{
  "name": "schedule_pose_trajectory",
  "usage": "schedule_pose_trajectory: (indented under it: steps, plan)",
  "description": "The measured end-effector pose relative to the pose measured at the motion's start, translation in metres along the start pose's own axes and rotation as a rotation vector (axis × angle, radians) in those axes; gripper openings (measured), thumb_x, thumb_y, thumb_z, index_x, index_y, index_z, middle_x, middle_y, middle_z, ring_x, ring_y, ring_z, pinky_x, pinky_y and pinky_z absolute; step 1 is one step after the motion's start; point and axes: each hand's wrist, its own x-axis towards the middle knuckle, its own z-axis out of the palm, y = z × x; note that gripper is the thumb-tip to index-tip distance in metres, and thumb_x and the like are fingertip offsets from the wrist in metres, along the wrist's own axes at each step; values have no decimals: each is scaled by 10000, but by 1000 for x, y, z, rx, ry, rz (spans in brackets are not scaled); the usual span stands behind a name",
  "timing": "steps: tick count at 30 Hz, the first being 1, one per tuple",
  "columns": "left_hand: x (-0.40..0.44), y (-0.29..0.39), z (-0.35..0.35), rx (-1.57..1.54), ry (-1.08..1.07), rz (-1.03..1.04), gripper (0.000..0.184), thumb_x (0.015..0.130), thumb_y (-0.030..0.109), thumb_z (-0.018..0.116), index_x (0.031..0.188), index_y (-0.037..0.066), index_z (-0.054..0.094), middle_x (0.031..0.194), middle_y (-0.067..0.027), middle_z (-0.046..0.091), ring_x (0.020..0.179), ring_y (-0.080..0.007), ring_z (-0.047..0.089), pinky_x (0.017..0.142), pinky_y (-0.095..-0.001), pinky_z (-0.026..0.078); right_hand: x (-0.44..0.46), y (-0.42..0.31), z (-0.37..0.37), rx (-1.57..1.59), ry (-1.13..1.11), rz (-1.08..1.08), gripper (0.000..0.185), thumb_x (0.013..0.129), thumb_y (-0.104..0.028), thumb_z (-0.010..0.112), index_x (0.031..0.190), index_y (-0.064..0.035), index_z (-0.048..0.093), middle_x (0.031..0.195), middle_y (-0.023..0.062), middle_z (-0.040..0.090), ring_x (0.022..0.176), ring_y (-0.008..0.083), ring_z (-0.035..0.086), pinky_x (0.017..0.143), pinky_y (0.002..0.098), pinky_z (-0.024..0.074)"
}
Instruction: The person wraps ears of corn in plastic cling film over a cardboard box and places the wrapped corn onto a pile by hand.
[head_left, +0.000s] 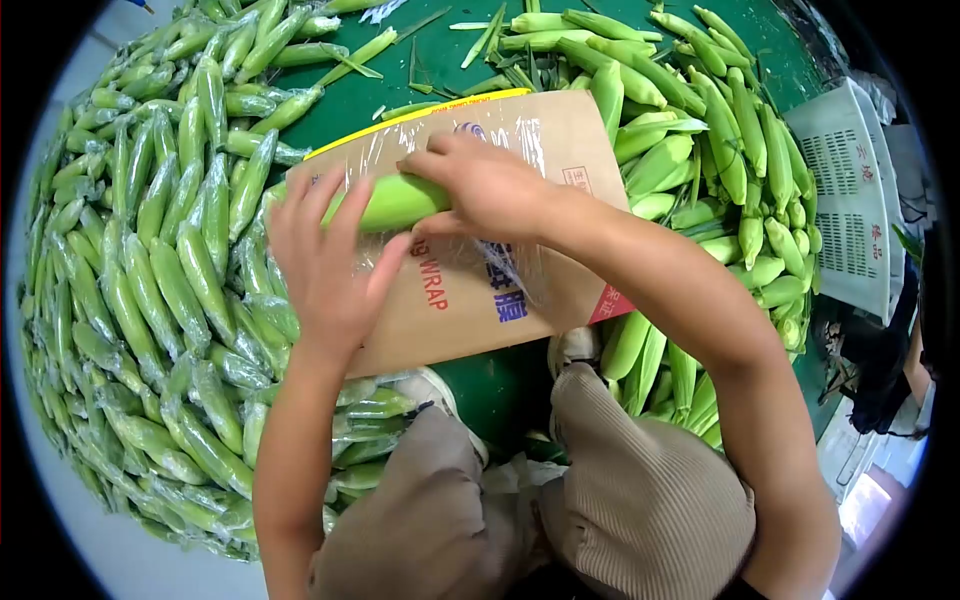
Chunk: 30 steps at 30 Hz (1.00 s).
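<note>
A green ear of corn in its husk [392, 203] lies crosswise over a brown cardboard cling-wrap box [440, 335]. My right hand [480, 190] has its fingers and thumb closed round the corn's right end. Over the left end is my left hand [325, 250], its fingers spread and slightly blurred, touching or just above the corn. Clear film [515, 150] shines on the box top beneath and beside the hands. Along the box's far edge runs a yellow strip [430, 112].
Many film-wrapped ears [150, 290] are heaped at the left. Unwrapped husked ears [680, 110] pile up at the right, beside a pale plastic crate [845, 190]. Green floor [370, 65] shows behind the box. My knees and shoes are near the front.
</note>
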Motion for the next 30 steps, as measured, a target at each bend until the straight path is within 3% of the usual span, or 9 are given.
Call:
schedule_pose_trajectory:
  steps: [7, 10, 16, 17, 19, 21, 23, 26, 30]
  plan:
    - [18, -15, 35, -15, -305, -12, 852, 754, 395, 895, 1527, 287, 554, 1378, -47, 621, 1231, -304, 579, 1066, -482, 428, -85, 62, -25, 429, 347, 290, 672, 828, -297, 869, 1391, -46, 603, 1221, 159, 656, 1156, 298, 630, 1000, 457, 520]
    - [21, -15, 38, -17, -303, -46, 824, 751, 396, 897, 1502, 278, 579, 1369, -49, 632, 1252, -309, 577, 1072, -481, 424, -131, 36, -29, -124, -185, 87, 608, 821, -295, 857, 1387, -194, 661, 1059, 60, 701, 1001, 289, 654, 906, 414, 510]
    - [27, -9, 36, 11, -358, -86, 800, 743, 406, 900, 1472, 262, 604, 1302, -72, 665, 1210, -326, 611, 1038, -482, 451, -132, 41, 26, 80, 302, -42, 147, 939, -118, 752, 1085, -98, 751, 889, 75, 713, 844, 224, 679, 843, 356, 532]
    - [27, -8, 33, -7, -387, -80, 803, 741, 408, 901, 1473, 263, 603, 1306, -72, 666, 1209, -327, 612, 1037, -482, 452, -139, 28, 33, 344, 471, 409, 153, 978, -114, 721, 1127, -76, 728, 1015, 124, 753, 937, 228, 732, 863, 372, 569]
    - [26, -8, 29, -37, -417, -102, 811, 737, 413, 903, 1476, 265, 602, 1315, -72, 667, 1207, -331, 614, 1035, -482, 453, -125, 32, 29, 703, 747, 320, 162, 1022, -113, 682, 1162, -34, 700, 1090, 145, 758, 1006, 216, 735, 918, 338, 567]
    - [18, -4, 32, -43, -372, -103, 835, 731, 416, 906, 1486, 249, 593, 1362, -95, 653, 1228, -338, 605, 1053, -482, 447, -83, 1, 9, 302, 512, 417, 384, 1015, -190, 713, 1328, 7, 612, 1161, 166, 738, 1047, 276, 733, 952, 369, 563]
    - [22, -2, 30, -48, -349, -113, 855, 734, 414, 907, 1496, 205, 579, 1399, -116, 638, 1252, -346, 593, 1067, -486, 440, -49, 12, 21, -42, 323, 74, 562, 928, -300, 794, 1395, -68, 586, 1174, 142, 716, 1092, 315, 700, 974, 420, 547]
    - [12, -31, 34, -294, -155, 90, 870, 755, 385, 906, 1504, 120, 551, 1327, -126, 641, 1239, -343, 581, 1086, -489, 428, -21, 11, 28, -365, 242, 16, 707, 804, -418, 859, 1398, -139, 594, 1132, 106, 686, 1112, 332, 654, 950, 442, 526]
    - [-69, -33, 7, -12, 7, -218, 666, 799, 321, 886, 1378, 83, 657, 1071, -89, 602, 1096, -305, 577, 1029, -445, 447, -6, 19, 25, -382, 158, -38, 739, 709, -448, 898, 1330, -159, 622, 1043, 67, 649, 1074, 290, 640, 885, 409, 500]
